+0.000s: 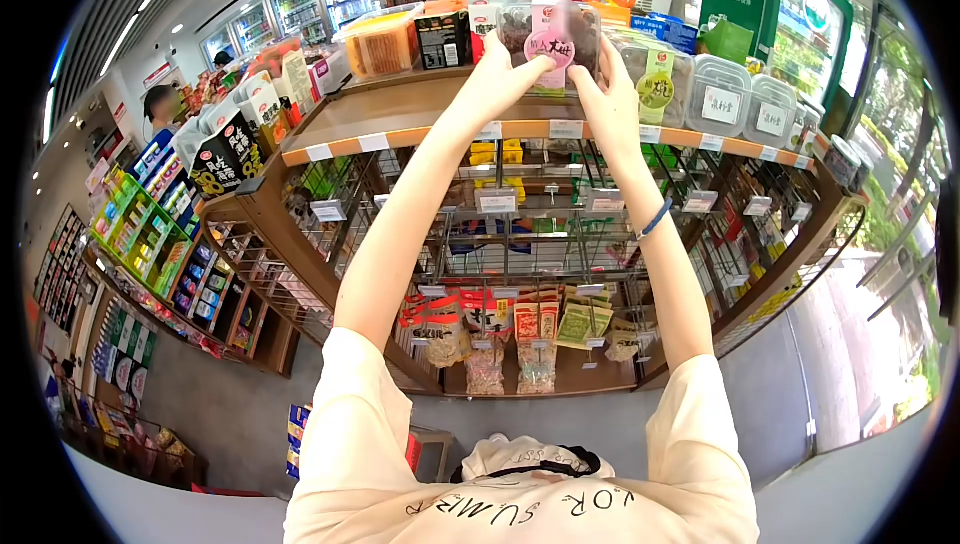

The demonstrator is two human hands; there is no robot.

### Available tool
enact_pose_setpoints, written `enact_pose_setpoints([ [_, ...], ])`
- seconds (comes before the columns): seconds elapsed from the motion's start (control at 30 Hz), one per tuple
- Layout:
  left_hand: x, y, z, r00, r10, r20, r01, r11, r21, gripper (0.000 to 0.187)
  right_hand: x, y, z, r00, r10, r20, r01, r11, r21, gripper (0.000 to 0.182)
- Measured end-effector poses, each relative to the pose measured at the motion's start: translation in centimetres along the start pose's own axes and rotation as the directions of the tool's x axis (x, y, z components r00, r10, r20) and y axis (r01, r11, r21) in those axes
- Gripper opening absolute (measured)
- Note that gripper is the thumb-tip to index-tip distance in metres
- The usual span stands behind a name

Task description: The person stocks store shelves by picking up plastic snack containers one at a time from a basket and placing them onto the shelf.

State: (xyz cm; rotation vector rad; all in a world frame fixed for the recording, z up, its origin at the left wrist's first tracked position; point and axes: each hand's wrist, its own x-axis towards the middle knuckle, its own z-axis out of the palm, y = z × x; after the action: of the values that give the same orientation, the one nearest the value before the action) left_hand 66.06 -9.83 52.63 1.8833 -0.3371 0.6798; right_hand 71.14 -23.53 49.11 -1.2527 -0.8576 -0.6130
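A clear plastic box of dark dried plums (548,42) with a pink label is held at the top shelf's edge. My left hand (503,82) grips its left side, thumb on the front. On its right side my right hand (607,96) is closed, the thumb near the label's lower edge. Just right of that hand stands a clear box with a green label (658,86). To the left are a black carton (443,40) and a clear tub of orange food (382,44). The fingertips behind the box are hidden.
Clear lidded tubs (720,94) stand farther right on the wooden shelf (365,109). Price tags line its front edge. Hanging snack bags (487,316) fill the lower rack. A person (160,109) is at the far left, beyond black cartons (228,156).
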Motion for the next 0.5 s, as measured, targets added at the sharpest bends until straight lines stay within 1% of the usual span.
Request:
enact_pose_setpoints([
  [0.07,0.2,-0.7,-0.1,0.999,-0.033,0.017,0.033,0.999,0.015,0.073,0.2,1.1,-0.4,0.997,0.073,0.018,-0.072,0.995,-0.070,0.064],
  [0.1,0.2,-0.6,-0.2,0.998,-0.064,0.025,0.063,0.997,0.033,0.074,0.2,1.1,-0.5,0.997,0.078,0.013,-0.077,0.994,-0.075,0.064],
  [0.13,0.1,-0.5,-0.2,0.996,-0.078,0.032,0.076,0.994,0.076,0.076,0.2,1.2,-0.6,0.995,0.084,0.045,-0.081,0.995,-0.059,0.064],
  [0.17,0.3,-0.9,-0.4,0.996,-0.081,0.038,0.078,0.994,0.074,0.076,0.3,1.3,-0.6,0.993,0.089,0.077,-0.086,0.995,-0.041,0.064],
  [0.2,0.6,-1.4,-0.4,0.991,-0.129,0.043,0.122,0.985,0.123,0.076,0.5,1.7,-0.5,0.997,0.043,0.057,-0.038,0.996,-0.080,0.063],
  [0.23,0.8,-1.9,-0.4,0.984,-0.175,0.044,0.166,0.971,0.172,0.077,0.6,2.1,-0.6,0.998,0.045,0.054,-0.041,0.996,-0.082,0.063],
  [0.27,0.7,-2.6,-0.2,0.997,-0.075,0.023,0.068,0.973,0.220,0.079,0.8,2.4,-0.8,0.993,0.074,0.095,-0.069,0.996,-0.063,0.066],
  [0.3,0.7,-2.6,-0.2,0.997,-0.075,0.025,0.068,0.973,0.220,0.079,0.9,2.2,-0.8,0.985,0.103,0.138,-0.098,0.994,-0.044,0.068],
  [0.33,0.7,-2.6,-0.1,0.993,-0.115,0.033,0.101,0.951,0.293,0.079,0.9,2.0,-0.9,0.985,0.105,0.137,-0.099,0.994,-0.045,0.068],
  [0.37,0.7,-2.7,-0.1,0.987,-0.155,0.038,0.131,0.922,0.365,0.080,0.8,1.8,-1.1,0.965,0.198,0.173,-0.184,0.978,-0.094,0.072],
  [0.4,0.6,-2.8,0.0,0.987,-0.156,0.037,0.132,0.922,0.364,0.080,0.8,1.7,-1.2,0.935,0.291,0.204,-0.265,0.953,-0.146,0.076],
  [0.43,0.5,-2.8,0.0,0.985,-0.166,0.049,0.132,0.905,0.405,0.082,0.7,2.0,-1.2,0.934,0.293,0.206,-0.267,0.953,-0.146,0.076],
  [0.5,0.0,-2.7,0.3,0.980,-0.186,0.071,0.129,0.865,0.486,0.084,0.5,2.4,-1.2,0.939,0.302,0.166,-0.269,0.943,-0.195,0.086],
])
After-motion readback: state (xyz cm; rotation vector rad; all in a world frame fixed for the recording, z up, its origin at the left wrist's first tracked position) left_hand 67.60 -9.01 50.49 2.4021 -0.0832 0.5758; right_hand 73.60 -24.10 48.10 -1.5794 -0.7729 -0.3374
